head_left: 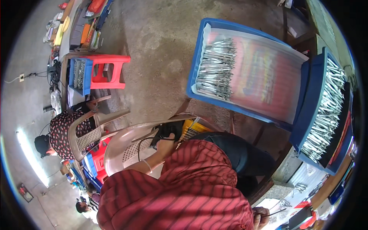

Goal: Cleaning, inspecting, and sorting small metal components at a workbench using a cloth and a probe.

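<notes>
My left hand [165, 147], with a band at its wrist, is over the beige plastic chair [119, 147]. Its fingers are curled beside a black object [168, 129] on the seat. A thin black cable [140, 147] loops up to that hand; whether the fingers grip it or the black object is unclear. At the lower right, my right hand [261, 217] pinches a thin dark rod [277, 212], whose free end points right. Part of that hand is hidden by my red striped sleeve.
A blue tray [245, 111] holds rows of slim metal pieces [216, 69] on a pale sheet. Right of it stands a blue bin [314, 115] full of similar pieces. A red stool [111, 59] and small blue crate [87, 73] are left, near a seated person [73, 134].
</notes>
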